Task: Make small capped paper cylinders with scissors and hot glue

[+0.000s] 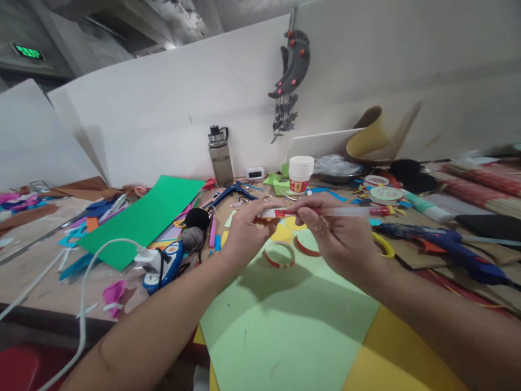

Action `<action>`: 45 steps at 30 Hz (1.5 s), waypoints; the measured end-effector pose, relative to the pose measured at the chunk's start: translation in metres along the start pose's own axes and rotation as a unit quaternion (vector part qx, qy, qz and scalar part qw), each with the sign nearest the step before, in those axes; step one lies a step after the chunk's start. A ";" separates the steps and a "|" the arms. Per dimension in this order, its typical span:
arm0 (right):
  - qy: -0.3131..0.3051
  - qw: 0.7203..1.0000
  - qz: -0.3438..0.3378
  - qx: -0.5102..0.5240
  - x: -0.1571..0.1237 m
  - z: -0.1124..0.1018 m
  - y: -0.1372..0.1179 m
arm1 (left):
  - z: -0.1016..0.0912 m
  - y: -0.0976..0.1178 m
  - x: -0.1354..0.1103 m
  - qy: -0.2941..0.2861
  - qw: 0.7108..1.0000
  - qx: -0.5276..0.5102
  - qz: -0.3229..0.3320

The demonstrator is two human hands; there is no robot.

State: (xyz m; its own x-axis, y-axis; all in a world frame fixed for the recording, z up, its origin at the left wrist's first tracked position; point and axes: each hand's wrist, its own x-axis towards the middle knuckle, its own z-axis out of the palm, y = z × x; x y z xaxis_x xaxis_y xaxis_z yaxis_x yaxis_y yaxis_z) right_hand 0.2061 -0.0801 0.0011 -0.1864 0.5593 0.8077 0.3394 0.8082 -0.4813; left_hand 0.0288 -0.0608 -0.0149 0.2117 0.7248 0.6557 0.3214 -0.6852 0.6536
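My left hand [246,231] is closed on a small white paper piece [268,213] with red markings, seen nearly edge-on and partly hidden by the fingers. In my right hand [342,233] is a pen [358,212] with a translucent barrel and a red end. It lies almost level, and its red tip meets the paper piece. Below the hands, a paper ring [280,265] with a red-patterned edge rests on a pale green sheet [285,326]. A second red-edged ring [308,250] sits beside it, partly covered by my right hand.
A blue glue gun [443,247] and a yellow ring [385,245] lie to the right. Stacked paper cups [301,174], a water bottle [221,160] and a small clock [255,174] stand behind. At left are a green sheet [150,217] and a blue-white power strip [165,269] with a cable.
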 end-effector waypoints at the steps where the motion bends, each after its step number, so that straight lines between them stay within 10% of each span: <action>1: -0.003 1.000 -0.002 -0.003 0.000 0.000 0.000 | 0.000 0.000 0.000 0.000 1.000 0.002 -0.002; 27: -0.017 0.999 -0.030 -0.041 0.004 -0.002 -0.006 | 0.001 -0.001 -0.002 -0.001 0.999 0.029 0.020; 38: 0.021 0.996 0.065 0.054 0.004 -0.008 -0.006 | -0.002 -0.013 0.003 0.015 0.967 -0.179 -0.183; 41: -0.067 0.986 0.129 0.080 0.010 -0.011 -0.008 | -0.004 -0.024 0.005 0.019 0.948 -0.251 -0.193; 45: -0.368 0.913 0.165 0.066 0.011 -0.014 -0.008 | -0.007 -0.028 0.008 0.022 0.917 -0.316 -0.243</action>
State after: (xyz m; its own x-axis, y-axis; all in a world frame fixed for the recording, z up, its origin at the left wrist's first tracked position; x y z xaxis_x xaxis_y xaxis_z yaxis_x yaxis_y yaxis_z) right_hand 0.2145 -0.0831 0.0184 -0.6797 0.7093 0.1870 0.3840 0.5612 -0.7332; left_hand 0.0151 -0.0362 -0.0254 0.1427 0.9618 0.2336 -0.2334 -0.1967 0.9523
